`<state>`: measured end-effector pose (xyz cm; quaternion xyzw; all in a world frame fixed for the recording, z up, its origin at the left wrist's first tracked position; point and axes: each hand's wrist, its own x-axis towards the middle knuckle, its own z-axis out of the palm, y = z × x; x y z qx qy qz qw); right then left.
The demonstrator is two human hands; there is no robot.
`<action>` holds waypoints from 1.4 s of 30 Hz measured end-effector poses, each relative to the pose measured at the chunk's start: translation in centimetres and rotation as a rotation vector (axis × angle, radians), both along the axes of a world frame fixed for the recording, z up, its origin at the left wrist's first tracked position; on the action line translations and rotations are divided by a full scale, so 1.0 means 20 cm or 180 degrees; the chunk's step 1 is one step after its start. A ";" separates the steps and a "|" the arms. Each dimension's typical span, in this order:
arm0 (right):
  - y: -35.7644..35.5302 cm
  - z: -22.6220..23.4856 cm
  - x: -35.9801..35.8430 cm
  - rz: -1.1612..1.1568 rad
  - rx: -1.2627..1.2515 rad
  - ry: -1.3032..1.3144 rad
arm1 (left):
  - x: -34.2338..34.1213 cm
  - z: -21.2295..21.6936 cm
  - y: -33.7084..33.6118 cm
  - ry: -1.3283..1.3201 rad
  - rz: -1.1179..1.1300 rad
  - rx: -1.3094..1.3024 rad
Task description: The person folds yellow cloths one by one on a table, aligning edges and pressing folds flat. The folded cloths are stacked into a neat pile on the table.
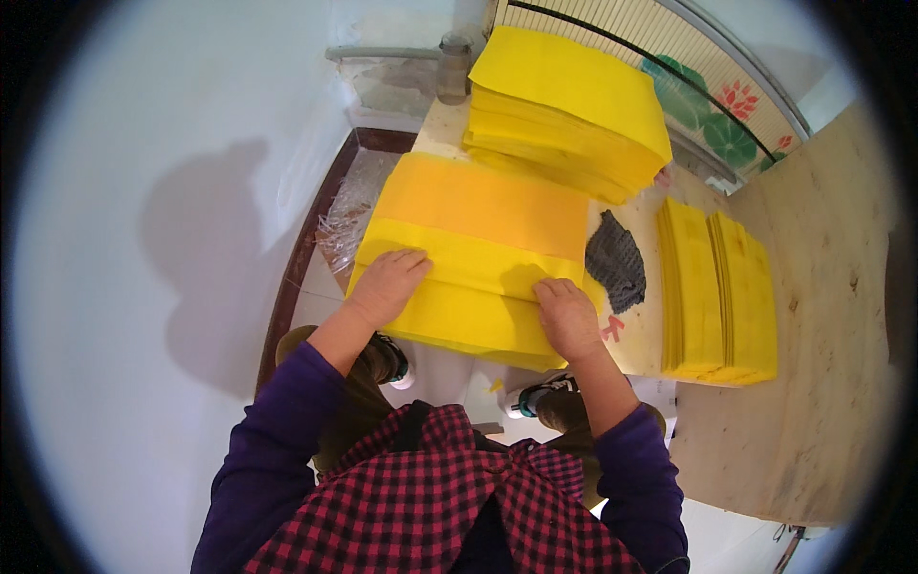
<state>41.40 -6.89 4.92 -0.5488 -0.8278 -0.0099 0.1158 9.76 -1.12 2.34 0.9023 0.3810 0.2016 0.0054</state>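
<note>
1. I see my left hand point(387, 284) lying flat on the folded yellow sheet point(473, 258), fingers spread and open, pressing near its left edge. It grips nothing.
2. My right hand point(566, 316) also rests palm down on the same sheet, near its right edge. The fingers are stretched out, not closed around anything.
3. The sheet lies at the front edge of the wooden table point(822, 287), directly before me, with a folded band across its middle where both hands press.
4. I judge the step in hand is flattening the fold, so that the crease becomes sharp.
5. Behind the sheet stands a tall stack of yellow sheets point(564, 110). To the right lie two piles of folded yellow pieces point(717, 292), and a dark grey cloth point(617, 260) sits between them and my sheet.
6. The next move, I think, needs an even sliding pressure along the crease, keeping the edges aligned.
</note>
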 end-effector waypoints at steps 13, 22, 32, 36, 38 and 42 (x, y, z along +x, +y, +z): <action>-0.18 0.06 0.00 0.0136 0.0028 0.0143 | -0.04 0.03 -0.20 0.0254 -0.0125 0.0125; -0.04 0.01 -0.33 -0.0156 -0.0493 0.0226 | 0.23 0.06 -0.11 -0.0437 0.0109 -0.0517; -0.06 -0.11 -0.16 -0.1082 -0.0908 -0.0151 | 0.11 -0.07 -0.03 0.0407 0.1081 -0.0656; -0.09 -0.14 -0.10 -0.1235 -0.0823 -0.0166 | -0.02 -0.09 0.00 0.0241 0.1493 -0.0759; -0.10 -0.15 -0.07 -0.1316 -0.0806 -0.0148 | -0.08 -0.10 -0.01 0.0122 0.1721 -0.0884; -0.15 -0.09 -0.02 -0.1285 -0.0500 -0.0132 | -0.24 -0.08 -0.08 0.0191 0.2190 -0.0324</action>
